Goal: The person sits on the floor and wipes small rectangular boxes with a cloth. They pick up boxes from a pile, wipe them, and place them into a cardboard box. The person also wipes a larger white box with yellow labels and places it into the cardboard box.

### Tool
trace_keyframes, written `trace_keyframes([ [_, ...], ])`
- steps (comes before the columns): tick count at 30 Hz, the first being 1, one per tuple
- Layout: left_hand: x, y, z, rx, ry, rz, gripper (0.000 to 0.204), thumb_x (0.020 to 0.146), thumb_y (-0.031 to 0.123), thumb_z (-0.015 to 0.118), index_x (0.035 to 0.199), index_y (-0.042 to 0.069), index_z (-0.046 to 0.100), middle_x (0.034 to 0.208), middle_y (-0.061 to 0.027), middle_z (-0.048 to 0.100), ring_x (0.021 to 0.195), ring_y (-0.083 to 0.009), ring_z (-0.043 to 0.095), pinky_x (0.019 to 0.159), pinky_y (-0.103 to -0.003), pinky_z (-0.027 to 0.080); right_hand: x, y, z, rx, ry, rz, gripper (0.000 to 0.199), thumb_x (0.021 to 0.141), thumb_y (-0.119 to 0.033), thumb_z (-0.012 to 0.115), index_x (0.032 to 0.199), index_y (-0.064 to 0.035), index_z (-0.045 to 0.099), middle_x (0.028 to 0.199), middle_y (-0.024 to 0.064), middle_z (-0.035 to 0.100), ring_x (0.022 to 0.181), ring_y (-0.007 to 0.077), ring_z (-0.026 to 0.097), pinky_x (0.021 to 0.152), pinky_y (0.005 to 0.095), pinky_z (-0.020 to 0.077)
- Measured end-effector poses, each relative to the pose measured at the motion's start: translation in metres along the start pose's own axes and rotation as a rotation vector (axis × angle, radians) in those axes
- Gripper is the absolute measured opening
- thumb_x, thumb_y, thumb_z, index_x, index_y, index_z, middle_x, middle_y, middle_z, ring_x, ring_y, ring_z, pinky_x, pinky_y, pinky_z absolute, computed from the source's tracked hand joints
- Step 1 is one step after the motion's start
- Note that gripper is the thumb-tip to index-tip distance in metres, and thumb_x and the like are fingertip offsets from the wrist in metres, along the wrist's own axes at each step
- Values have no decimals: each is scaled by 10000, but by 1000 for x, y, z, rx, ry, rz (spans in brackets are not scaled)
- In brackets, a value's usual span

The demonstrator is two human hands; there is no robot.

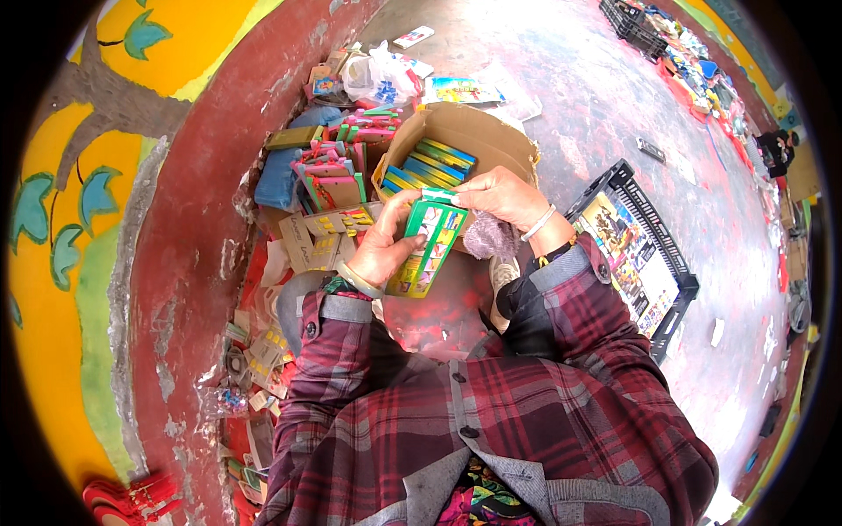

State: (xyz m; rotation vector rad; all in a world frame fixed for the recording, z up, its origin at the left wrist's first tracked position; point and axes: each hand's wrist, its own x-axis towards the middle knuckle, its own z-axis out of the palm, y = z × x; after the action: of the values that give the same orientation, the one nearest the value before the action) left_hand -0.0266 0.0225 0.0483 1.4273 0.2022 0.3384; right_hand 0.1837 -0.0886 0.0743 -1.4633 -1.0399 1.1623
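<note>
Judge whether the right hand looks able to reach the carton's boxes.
Probably yes: the carton is open and its boxes lie uncovered, though the right hand is occupied at the green box.

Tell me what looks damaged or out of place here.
The red wall at left looks damaged: its paint has flaked away in grey patches. A loose white scrap lies on the floor right of the black crate, like stray litter. Nothing odd stands out on the held green-and-yellow box.

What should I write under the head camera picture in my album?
Left hand and right hand hold a green-and-yellow packet near an open cardboard box containing colourful packets.
</note>
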Motion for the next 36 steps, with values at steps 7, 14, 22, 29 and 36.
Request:
trace_keyframes([
  [7,2,-4,-2,13,32,14,635,802,-163,480,1334,128,294,1190,-92,492,1102,-157,483,936,-297,396,3,7,6,-250,123,-67,230,790,-219,629,704,-6,637,559,41,545,551,64,449,545,273,405],
  [14,3,-4,-1,0,46,-17,623,816,-146,492,1342,127,299,1163,-82,506,1075,-144,501,907,-280,425,-2,3,13,-477,194,-174,220,782,-232,582,674,-44,614,591,143,523,517,242,506,525,356,409],
  [22,4,-7,-3,-12,104,-64,600,835,-124,492,1345,134,309,1139,-68,521,1027,-130,519,872,-270,441,-2,8,6,-734,53,-505,269,845,-149,546,1095,-75,612,862,174,628,741,343,611,657,368,483],
  [29,5,-11,-2,-15,123,-22,589,839,-106,503,1344,130,312,1102,-59,535,1000,-119,522,850,-260,447,-4,3,21,-650,93,-467,366,839,-145,561,1205,-132,554,961,165,626,854,335,615,732,380,497],
  [36,6,-12,-1,-7,131,1,598,839,-105,503,1338,119,260,1133,-85,524,1006,-134,524,856,-277,446,-1,8,22,-684,83,-517,339,846,-145,552,1183,-118,567,989,148,630,886,320,612,751,374,496],
])
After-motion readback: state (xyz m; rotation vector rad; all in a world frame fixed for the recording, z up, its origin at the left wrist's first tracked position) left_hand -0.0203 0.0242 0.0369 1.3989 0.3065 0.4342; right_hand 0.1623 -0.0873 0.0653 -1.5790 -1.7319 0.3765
